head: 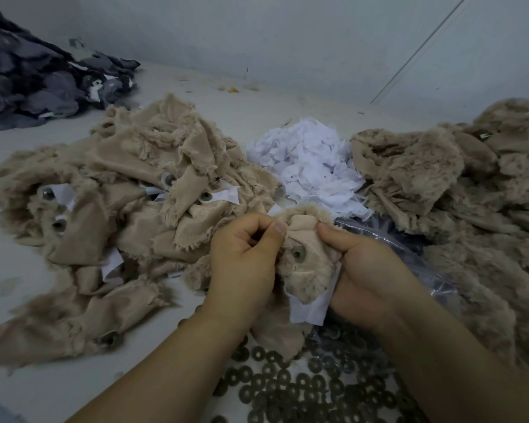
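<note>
Plush piece (309,274) between left grip (245,254) and right grip (367,270), both tight on its edges.

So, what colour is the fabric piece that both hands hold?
The fabric piece is beige, with matching fur at its edges, best seen in the head view.

A heap of tan plush pieces (129,190) with white slips lies at nine o'clock on the table (43,389), and another tan heap (471,193) lies at three. White scraps (312,160) pile at twelve, grey fabric (37,77) at ten, and dark washers (303,389) at six.
</note>
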{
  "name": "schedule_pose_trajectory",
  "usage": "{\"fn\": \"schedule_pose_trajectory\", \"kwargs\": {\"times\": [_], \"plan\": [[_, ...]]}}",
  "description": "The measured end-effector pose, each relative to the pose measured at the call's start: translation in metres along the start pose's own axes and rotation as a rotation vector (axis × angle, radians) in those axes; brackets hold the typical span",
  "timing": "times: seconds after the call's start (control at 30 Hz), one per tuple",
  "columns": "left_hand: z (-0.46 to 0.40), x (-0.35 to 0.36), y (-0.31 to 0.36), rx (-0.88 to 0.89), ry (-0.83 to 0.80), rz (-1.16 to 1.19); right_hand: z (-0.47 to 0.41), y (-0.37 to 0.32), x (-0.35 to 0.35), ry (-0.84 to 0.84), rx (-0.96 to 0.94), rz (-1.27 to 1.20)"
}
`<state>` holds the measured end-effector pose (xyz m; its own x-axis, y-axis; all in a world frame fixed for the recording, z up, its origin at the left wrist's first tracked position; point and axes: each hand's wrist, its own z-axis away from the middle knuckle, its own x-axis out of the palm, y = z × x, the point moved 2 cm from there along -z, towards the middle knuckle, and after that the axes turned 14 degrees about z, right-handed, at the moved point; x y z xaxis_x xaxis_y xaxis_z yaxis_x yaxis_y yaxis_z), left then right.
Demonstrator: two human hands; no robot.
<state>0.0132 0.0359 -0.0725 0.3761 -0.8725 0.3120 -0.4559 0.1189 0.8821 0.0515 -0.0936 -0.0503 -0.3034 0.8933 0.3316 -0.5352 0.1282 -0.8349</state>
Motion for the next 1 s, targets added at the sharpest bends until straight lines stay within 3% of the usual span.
{"fn": "schedule_pose_trajectory", "kwargs": {"times": [0.33,0.73,1.0], "plan": [[0.0013,0.0013,0.0020,0.052,-0.003,-0.008,0.0024,0.0005,0.0046,-0.097,-0.040,0.020],[-0.0019,0.0017,-0.0007,-0.001,-0.020,-0.002,-0.0013,0.0039,0.0038,-0.176,0.106,-0.058],[-0.0008,0.0014,0.0012,0.058,-0.011,0.038,-0.0002,0.0030,0.0042,-0.191,0.065,-0.069]]}}
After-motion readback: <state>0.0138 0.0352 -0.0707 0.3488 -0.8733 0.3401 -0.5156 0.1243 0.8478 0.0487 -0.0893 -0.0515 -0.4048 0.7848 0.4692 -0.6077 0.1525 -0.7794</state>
